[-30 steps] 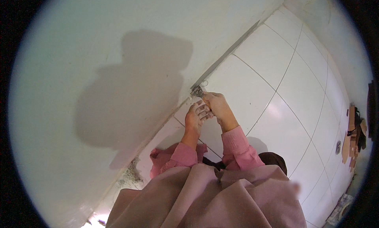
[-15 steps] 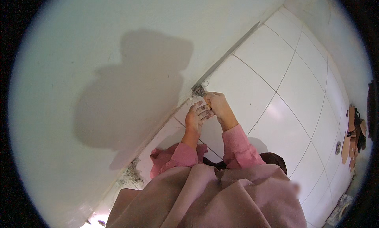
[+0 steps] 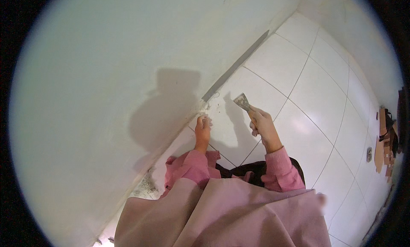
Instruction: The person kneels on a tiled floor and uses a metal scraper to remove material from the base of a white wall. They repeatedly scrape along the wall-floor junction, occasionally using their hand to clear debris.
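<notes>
"Head view: what's changed?"

"The right hand (image 3: 264, 125) has left the foot of the pale green wall (image 3: 89, 76); its grip is clamped on the flat, tan-handled metal scraper (image 3: 242, 101), now above white floor tiles (image 3: 307, 123), so edge work seems paused."

"And the left hand (image 3: 203, 125)?"

"Curled near the wall; whether it holds anything, I cannot tell."

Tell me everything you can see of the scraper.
The scraper has a flat, flared, metal-looking blade, grey with pale smears, and a yellowish-brown handle, perhaps wood. The right hand grips the handle, hiding most of it. The blade points forward-left over the floor, apparently raised, apart from the wall.
</notes>
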A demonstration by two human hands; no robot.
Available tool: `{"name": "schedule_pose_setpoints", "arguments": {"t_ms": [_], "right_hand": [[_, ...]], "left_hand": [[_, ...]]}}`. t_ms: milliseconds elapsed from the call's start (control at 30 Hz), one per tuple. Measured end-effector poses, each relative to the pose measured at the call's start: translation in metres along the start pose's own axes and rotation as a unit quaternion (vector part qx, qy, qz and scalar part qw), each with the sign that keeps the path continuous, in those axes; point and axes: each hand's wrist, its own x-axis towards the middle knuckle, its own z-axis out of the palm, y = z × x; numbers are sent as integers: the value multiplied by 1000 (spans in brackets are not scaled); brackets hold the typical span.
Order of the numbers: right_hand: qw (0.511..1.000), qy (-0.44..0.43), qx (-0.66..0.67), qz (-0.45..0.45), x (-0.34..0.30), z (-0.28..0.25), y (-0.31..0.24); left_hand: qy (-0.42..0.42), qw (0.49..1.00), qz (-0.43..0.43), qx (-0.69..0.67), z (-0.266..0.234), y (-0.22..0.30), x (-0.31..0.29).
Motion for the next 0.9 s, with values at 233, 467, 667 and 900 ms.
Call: {"name": "schedule_pose_setpoints", "arguments": {"t_ms": [233, 467, 667, 900], "right_hand": [[987, -14, 159, 24, -22, -17, 25], [984, -34, 174, 36, -15, -26, 26], [986, -17, 161, 29, -3, -25, 30], [996, -35, 71, 33, 20, -24, 41]], "left_hand": [[4, 669, 316, 672, -21, 57, -36], [4, 270, 373, 888, -68, 121, -3], [-80, 187, 360, 910, -57, 87, 27], [-177, 450, 367, 794, -9, 42, 57]]}}
